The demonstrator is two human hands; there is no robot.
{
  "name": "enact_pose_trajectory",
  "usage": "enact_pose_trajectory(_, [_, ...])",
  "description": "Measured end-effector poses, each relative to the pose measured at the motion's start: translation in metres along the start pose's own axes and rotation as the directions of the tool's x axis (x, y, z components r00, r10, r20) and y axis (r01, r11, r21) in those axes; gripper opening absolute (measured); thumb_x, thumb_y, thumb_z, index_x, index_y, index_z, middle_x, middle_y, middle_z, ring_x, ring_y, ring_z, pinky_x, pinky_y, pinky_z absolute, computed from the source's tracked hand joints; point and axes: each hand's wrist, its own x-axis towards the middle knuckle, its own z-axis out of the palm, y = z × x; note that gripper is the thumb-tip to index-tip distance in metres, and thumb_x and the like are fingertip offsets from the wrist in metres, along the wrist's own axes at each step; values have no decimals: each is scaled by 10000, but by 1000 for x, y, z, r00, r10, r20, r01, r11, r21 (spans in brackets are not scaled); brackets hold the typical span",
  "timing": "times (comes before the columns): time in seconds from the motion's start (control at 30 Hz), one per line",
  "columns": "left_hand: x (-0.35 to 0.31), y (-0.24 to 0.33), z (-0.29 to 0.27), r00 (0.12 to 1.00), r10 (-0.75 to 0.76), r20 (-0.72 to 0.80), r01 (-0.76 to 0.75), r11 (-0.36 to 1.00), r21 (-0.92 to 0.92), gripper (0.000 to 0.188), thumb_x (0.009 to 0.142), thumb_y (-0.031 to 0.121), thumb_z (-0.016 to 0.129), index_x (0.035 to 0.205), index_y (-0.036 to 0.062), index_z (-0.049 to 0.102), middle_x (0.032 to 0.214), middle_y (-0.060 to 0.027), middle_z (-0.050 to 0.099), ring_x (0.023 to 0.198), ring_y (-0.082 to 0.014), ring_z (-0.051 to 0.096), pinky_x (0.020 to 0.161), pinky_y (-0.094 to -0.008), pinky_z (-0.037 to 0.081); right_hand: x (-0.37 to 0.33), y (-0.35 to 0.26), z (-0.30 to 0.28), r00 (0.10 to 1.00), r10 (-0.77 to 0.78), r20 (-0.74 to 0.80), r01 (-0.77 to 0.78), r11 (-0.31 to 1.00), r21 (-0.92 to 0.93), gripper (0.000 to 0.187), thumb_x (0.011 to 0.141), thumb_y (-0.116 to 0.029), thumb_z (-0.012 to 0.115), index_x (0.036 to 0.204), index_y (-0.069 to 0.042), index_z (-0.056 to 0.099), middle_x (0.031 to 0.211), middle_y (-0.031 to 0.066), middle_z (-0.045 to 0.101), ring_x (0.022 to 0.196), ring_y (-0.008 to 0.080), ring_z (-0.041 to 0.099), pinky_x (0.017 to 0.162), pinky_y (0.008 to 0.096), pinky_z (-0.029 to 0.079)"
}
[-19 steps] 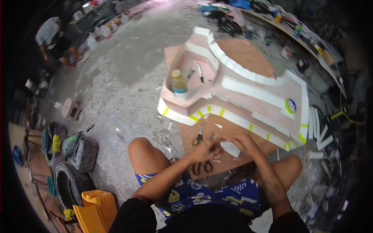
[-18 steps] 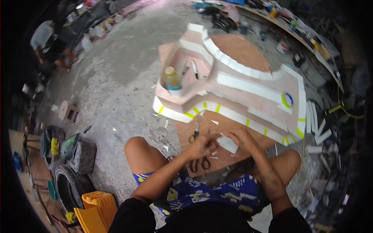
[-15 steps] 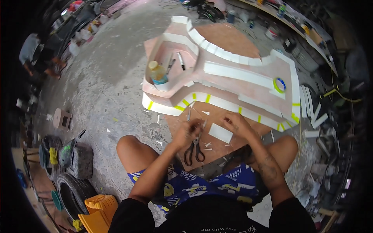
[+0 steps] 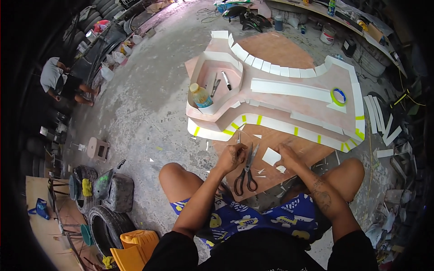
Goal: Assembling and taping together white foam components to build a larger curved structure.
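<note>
My right hand has its thumb and fingers closed on the edge of a small white card over the brown board. To its left, my left hand is curled closed, and what its fingers hold, if anything, is hidden. Beside that hand lie black-handled scissors with their blades parted. A thin grey tool shows just beyond the left fingers. Farther off stands a large pinkish moulded form edged with white strips and yellow tape pieces.
On the form are a bottle, a marker and a tape roll. White strips lie at the right, paper scraps on the board. A tyre, orange plastic part and stool are at left; another person bends beyond.
My right hand has come down onto the white card and gripped it. My left hand has shifted slightly left, away from the scissor blades. The whole view has swung, so everything appears farther right.
</note>
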Motion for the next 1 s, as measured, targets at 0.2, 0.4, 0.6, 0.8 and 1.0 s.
enact_pose_trajectory(0.2, [-8,6,-3,1000,-5,-12,5,999,-33,167,871,48,590,1004,-50,615,757,-162,656,661,-247,644,611,-337,497,10,-19,-24,991,-95,-96,131,838,529,307,899,-218,658,1117,-2,647,917,95,709,812,110,635,720,310,509])
enact_pose_trajectory(0.4, [-37,53,29,985,-150,-84,131,972,-195,255,874,109,662,1077,-38,618,854,-94,667,684,-146,617,645,-278,500,-31,-55,-39,926,347,148,-163,14,986,340,905,-147,628,1209,-6,575,1082,80,654,973,177,633,876,314,503])
enact_pose_trajectory(0.6, [-46,63,103,971,-199,-134,155,946,-284,301,868,135,683,1119,-17,613,956,-89,653,752,-146,615,670,-284,501,-95,-64,41,607,786,116,236,-317,919,349,890,-95,627,1223,-69,528,1174,76,577,1097,209,559,909,378,460])
enact_pose_trajectory(0.8, [-42,63,135,996,-86,-9,84,988,-128,338,786,188,776,970,-51,622,821,-128,633,719,-202,628,658,-297,500,-124,-62,75,563,820,101,257,-290,922,362,910,-112,609,1246,-71,481,1183,73,562,1102,210,549,947,388,431])
enact_pose_trajectory(1.0, [-40,53,149,939,-312,143,344,863,-370,204,861,166,720,918,-14,641,789,-44,659,664,-88,589,592,-234,475,-123,-68,63,583,812,25,284,-233,930,397,922,-168,624,1268,-69,456,1189,71,555,1111,171,526,944,343,421])
